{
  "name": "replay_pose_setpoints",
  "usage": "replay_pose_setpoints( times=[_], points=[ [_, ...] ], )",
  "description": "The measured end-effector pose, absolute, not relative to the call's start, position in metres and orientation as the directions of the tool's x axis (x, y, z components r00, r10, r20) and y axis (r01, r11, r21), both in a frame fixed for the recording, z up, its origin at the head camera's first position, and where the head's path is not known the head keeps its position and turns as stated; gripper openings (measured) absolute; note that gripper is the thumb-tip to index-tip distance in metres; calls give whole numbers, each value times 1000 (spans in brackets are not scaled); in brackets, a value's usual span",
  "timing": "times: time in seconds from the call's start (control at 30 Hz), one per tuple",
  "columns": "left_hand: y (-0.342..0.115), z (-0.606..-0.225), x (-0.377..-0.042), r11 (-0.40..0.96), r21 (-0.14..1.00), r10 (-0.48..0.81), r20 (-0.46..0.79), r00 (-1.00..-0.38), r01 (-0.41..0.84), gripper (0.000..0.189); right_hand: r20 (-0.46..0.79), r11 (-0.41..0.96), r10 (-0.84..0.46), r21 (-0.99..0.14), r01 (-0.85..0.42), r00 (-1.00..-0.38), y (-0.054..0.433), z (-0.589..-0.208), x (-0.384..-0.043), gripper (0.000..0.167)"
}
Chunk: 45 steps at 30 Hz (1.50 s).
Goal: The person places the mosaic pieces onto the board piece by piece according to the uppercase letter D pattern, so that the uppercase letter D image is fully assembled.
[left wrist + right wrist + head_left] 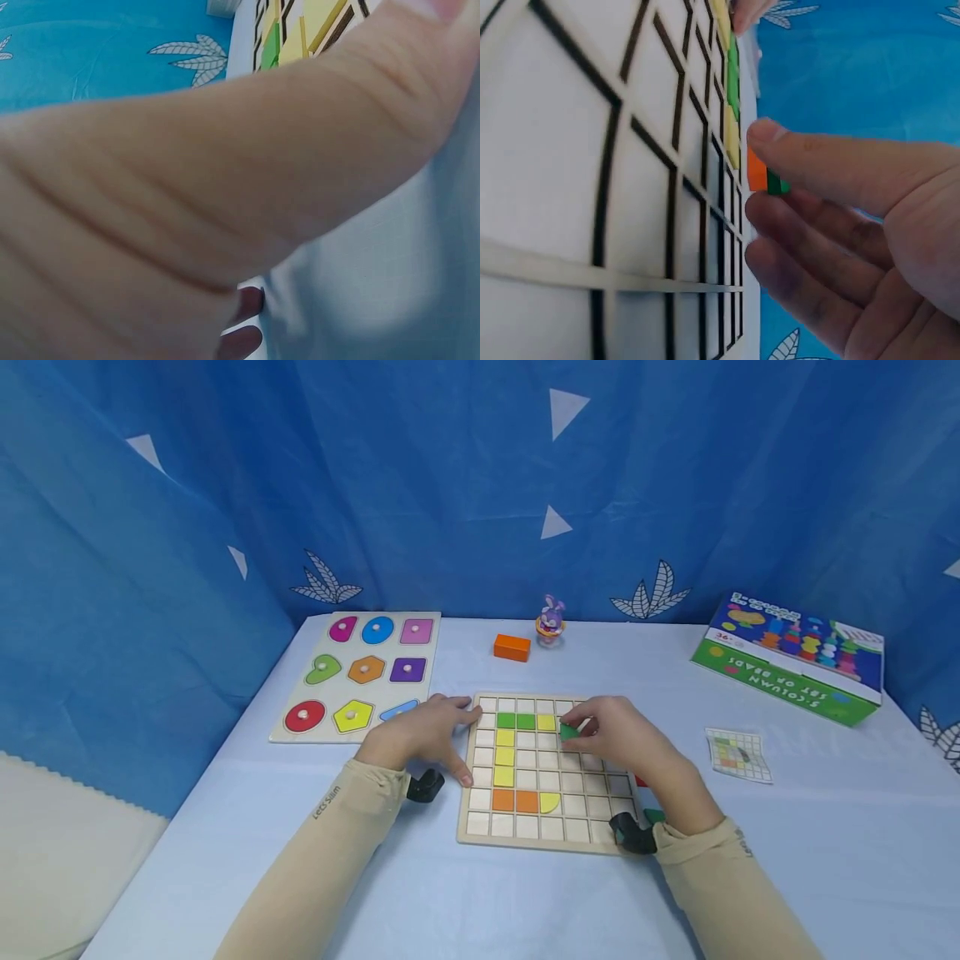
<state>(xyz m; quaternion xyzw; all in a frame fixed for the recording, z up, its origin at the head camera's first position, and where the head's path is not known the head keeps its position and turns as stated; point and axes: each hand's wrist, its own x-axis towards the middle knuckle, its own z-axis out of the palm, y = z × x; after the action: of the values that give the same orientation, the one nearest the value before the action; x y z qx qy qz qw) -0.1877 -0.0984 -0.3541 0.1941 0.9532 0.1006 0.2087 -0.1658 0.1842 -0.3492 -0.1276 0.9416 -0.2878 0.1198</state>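
A wooden grid board (pixel 550 829) lies flat on the white table, with green, yellow and orange pieces set in some of its cells. At its left edge rests my left hand (pixel 420 732), thumb and fingers spread apart along the rim. My right hand (pixel 621 732) is over the upper middle of the board and pinches a small green piece (pixel 569 732) between thumb and fingers. In the right wrist view this green piece (pixel 775 183) shows at the fingertips, above the grid; its full outline is hidden. My left thumb (pixel 247 165) fills much of the left wrist view.
A shape puzzle board (pixel 352 678) lies at the left. Behind the grid are an orange block (pixel 512 648) and a purple rabbit figure (pixel 551 620). At the right are a pattern card (pixel 738 755) and a toy box (pixel 791 656). Red and green pieces (pixel 654 816) lie partly behind my right wrist.
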Motion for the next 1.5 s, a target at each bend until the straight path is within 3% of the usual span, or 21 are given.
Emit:
replay_pose_setpoints(
  times=[0.53,0.97,1.3,1.5],
  points=[
    [-97,-352,-187,908,268,405,-361,-840,322,114,-154,830,-311,-525,-189,-938,180,-360,-167,36],
    [-97,-353,-187,908,275,402,-359,-842,316,114,-122,810,-341,-542,-226,-932,183,-359,-165,23],
    [-97,-351,-187,909,269,401,-357,-844,318,114,-129,794,-362,-562,-232,-923,185,-358,-165,27],
    [-97,-352,-185,910,273,397,-361,-844,311,113,-196,797,-332,-581,-164,-923,192,-351,-163,35]
  ],
)
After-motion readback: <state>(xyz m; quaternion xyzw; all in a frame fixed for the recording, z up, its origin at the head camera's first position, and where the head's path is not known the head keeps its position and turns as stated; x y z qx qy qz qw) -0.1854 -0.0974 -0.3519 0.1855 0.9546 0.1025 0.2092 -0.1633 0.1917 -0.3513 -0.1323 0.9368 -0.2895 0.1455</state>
